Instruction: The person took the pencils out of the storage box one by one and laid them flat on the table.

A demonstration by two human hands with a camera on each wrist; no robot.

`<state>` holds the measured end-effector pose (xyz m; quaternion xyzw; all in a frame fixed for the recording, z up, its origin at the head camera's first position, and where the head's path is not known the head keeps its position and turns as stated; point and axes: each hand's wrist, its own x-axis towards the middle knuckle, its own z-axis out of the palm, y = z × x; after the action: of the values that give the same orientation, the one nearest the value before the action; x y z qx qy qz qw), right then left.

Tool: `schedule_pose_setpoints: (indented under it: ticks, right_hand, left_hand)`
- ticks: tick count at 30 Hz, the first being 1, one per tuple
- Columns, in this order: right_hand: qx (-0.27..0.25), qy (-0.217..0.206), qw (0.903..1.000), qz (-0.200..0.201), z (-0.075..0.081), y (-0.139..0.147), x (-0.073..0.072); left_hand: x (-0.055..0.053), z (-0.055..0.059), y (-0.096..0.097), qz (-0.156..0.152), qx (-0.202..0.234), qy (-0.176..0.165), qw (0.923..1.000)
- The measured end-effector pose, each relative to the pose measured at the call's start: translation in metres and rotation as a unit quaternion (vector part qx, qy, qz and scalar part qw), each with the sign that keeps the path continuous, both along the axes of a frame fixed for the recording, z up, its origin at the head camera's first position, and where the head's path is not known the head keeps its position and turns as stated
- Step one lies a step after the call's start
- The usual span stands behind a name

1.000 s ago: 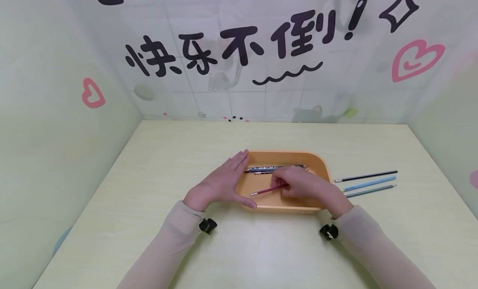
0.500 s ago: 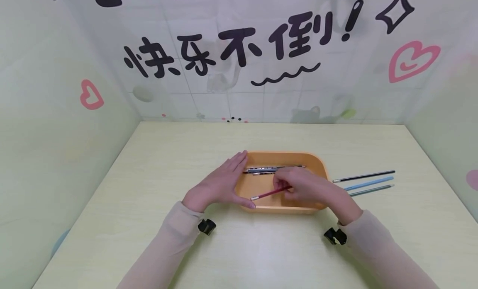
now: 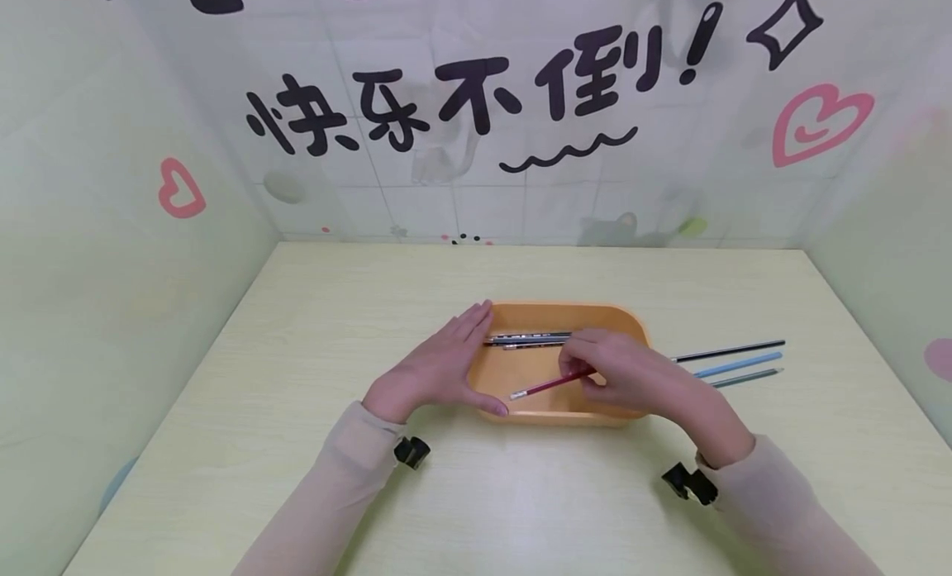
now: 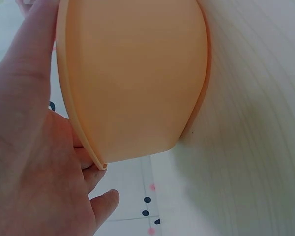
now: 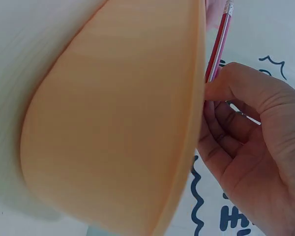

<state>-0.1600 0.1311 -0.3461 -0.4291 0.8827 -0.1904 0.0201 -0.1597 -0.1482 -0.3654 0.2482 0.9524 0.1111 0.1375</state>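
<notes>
An orange plastic tray (image 3: pixel 573 419) sits mid-table. My left hand (image 3: pixel 431 369) rests against its left end with fingers extended, the thumb by the front rim and the fingertips at the back corner. Over the tray's right half, my right hand (image 3: pixel 628 373) pinches a red pencil (image 3: pixel 549 385), its eraser end pointing left and its other end hidden by the hand. In the right wrist view the red pencil (image 5: pixel 219 42) rises past the tray's rim from between thumb and fingers. Several dark pencils (image 3: pixel 524 340) lie together along the tray's back side, partly covered by the right hand.
To the right of the tray, a black pencil (image 3: pixel 732 350), a blue pencil (image 3: pixel 744 364) and a grey-green pencil (image 3: pixel 751 378) lie roughly parallel on the table. A printed curtain (image 3: pixel 476 204) hangs behind the table (image 3: pixel 357 287), with walls at both sides.
My right hand has shifted to the right over the tray, carrying the red pencil along. My left hand keeps its place on the tray's left end.
</notes>
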Motion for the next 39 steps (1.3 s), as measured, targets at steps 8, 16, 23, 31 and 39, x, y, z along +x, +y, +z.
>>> schedule_pose_setpoints:
  ticks: [8,16,23,31,39]
  right_hand:
    - [-0.042,0.076,0.9962,0.004,0.005,0.019,0.007]
    - [-0.052,0.122,0.9911,-0.016,0.013,0.049,0.013]
    - [-0.064,0.152,0.9856,-0.038,0.012,0.08,0.017]
    - [-0.05,0.148,0.9847,-0.076,0.005,0.107,0.021]
    - [-0.02,0.147,0.9842,-0.096,-0.007,0.127,0.022]
  left_hand:
    - [0.0,0.0,0.0,-0.003,-0.007,0.002,1.0]
    - [0.001,0.001,0.0,-0.005,-0.006,0.001,1.0]
    - [0.0,0.002,0.0,-0.009,-0.009,0.002,0.9999]
    - [-0.001,0.002,-0.001,-0.012,-0.01,0.007,0.9999]
    - [-0.002,0.0,-0.002,-0.008,-0.009,-0.001,0.9999]
